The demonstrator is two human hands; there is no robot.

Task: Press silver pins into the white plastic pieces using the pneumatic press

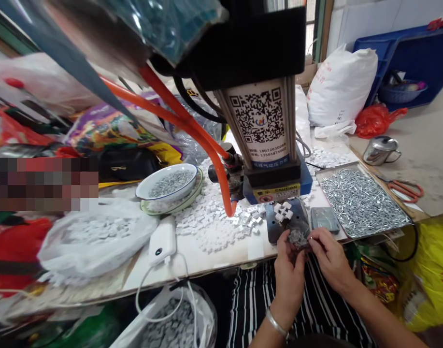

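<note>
Below the pneumatic press (266, 130) with the QR label, my left hand (289, 273) grips a small greyish clear piece (298, 238) between thumb and fingers. Close to its right side, my right hand (328, 256) pinches a tiny metal pin (311, 238) with thumb and index finger. Both hands are in front of the dark metal press base (275, 229), on which several white plastic pieces (283, 211) sit in a cluster. A tray of metal pins (364, 200) lies to the right, beside a grey block (324, 220).
Loose white pieces (221, 217) cover the table left of the press, near a white power bank (163, 241) with a cable. Orange hoses (207, 140) hang above. Scissors (406, 188) and a metal cup (380, 151) stand right. A bag of grey pieces (170, 324) is below the edge.
</note>
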